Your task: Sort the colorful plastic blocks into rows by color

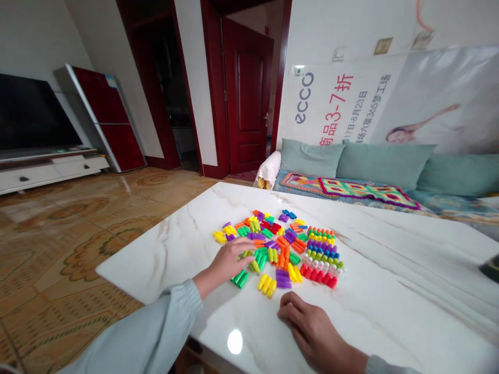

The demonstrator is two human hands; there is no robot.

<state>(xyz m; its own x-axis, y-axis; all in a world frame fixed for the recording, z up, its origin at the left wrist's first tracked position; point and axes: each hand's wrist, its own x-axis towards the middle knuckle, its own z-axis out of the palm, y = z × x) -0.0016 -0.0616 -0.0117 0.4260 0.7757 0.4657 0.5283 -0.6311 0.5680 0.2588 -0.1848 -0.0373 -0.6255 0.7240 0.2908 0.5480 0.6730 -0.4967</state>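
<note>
My left hand (230, 259) reaches in at the left side of a spread of coloured plastic pieces. Its thumb and fingers close about a yellow-green piece (246, 254), partly hidden by the fingers. Close by lie green tubes (239, 279), another yellow-green piece (254, 266) and a yellow cluster (267, 285). My right hand (312, 328) rests on the table in front of the pieces, fingers curled together, with nothing visible in them. Beyond it stands a block of neat rows (320, 257) in orange, yellow, purple, blue, green, white and red.
The pieces lie on a white marble-patterned table (390, 306). Behind it is a sofa with green cushions (384, 163) and a crocheted cover (366, 191). A dark object (491, 267) sits at the right edge. Tiled floor (78, 234) shows at left.
</note>
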